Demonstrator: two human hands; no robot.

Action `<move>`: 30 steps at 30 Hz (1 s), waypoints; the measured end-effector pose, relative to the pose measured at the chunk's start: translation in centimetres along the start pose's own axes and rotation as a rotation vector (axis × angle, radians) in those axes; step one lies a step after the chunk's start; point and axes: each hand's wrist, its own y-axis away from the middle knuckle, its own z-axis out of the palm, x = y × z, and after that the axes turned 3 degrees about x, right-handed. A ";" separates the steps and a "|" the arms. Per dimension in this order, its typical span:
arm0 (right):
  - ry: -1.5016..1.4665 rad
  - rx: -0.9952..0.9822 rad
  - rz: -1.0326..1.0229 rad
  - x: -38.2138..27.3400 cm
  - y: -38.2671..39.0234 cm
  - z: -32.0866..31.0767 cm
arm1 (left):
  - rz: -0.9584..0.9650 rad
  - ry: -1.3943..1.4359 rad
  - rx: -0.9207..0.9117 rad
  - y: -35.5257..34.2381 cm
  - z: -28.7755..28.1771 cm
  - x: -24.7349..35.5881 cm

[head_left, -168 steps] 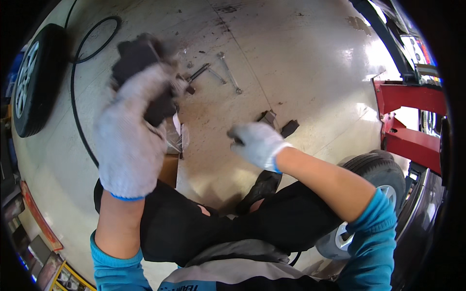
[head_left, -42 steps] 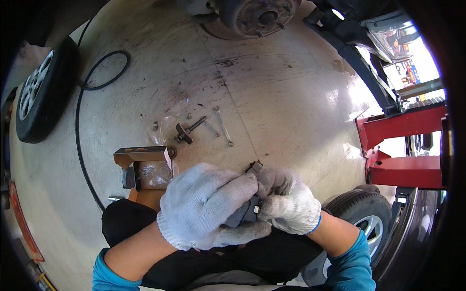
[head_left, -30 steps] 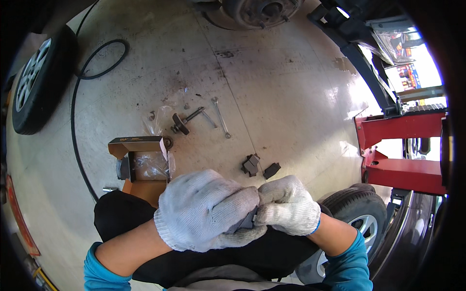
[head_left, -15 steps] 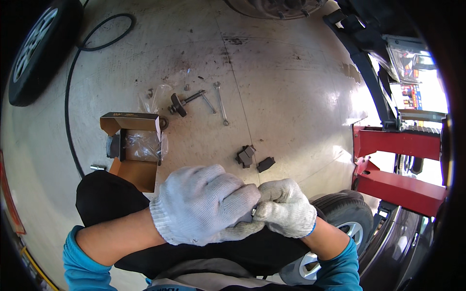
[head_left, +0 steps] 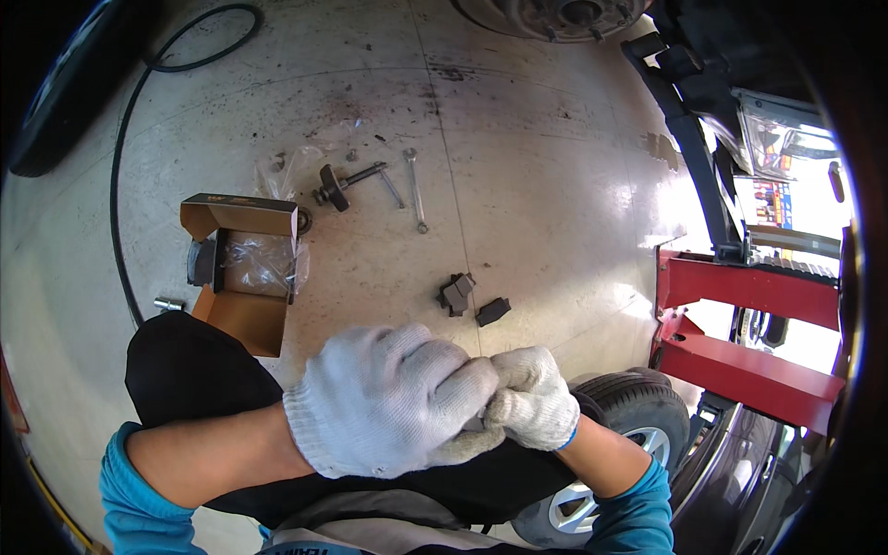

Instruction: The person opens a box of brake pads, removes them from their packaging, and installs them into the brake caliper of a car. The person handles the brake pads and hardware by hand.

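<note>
My left hand (head_left: pixel 388 402), in a white knit glove, is closed with its fingers curled in front of my lap. Pressed against its fingertips, my right hand (head_left: pixel 536 398), gloved the same way, pinches with thumb and forefinger. Between them only a sliver of a grey part shows; the gloves hide the rest, so its kind is unclear. On the floor beyond my hands lie a small stack of dark brake pads (head_left: pixel 456 294) and a single brake pad (head_left: pixel 493 312). To the left stands an open cardboard box (head_left: pixel 242 327) with a clear plastic bag (head_left: pixel 254 265) inside.
A combination wrench (head_left: pixel 415 190), a smaller wrench (head_left: pixel 392 191) and a dark screw-type tool (head_left: pixel 336 188) lie farther out. A socket (head_left: pixel 169 303) sits by my left knee. A black hose (head_left: pixel 117 203) runs along the left. Wheels (head_left: pixel 647 407) and red lift arms (head_left: pixel 754 291) are at right.
The view has shifted slightly, so the floor items appear a little more to the left. My hands stay together; the grey part between them is now more covered.
</note>
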 end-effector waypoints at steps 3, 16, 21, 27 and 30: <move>-0.013 0.037 -0.024 -0.2 0.0 1.1 | -0.008 0.038 -0.002 -0.3 -0.5 0.1; 0.201 0.211 -0.399 -6.1 -3.1 0.8 | -0.238 -0.048 -0.006 -3.0 -1.3 -2.0; 0.269 0.248 -0.366 -7.3 -5.0 1.7 | -0.301 0.101 0.061 -3.5 -0.6 -3.1; -0.340 0.167 -0.423 -8.3 -9.5 -0.3 | -0.628 0.784 0.276 -7.4 -1.9 -6.4; -0.414 0.049 -0.465 -8.9 -11.6 1.2 | -0.683 0.966 0.414 -7.9 -2.5 -8.5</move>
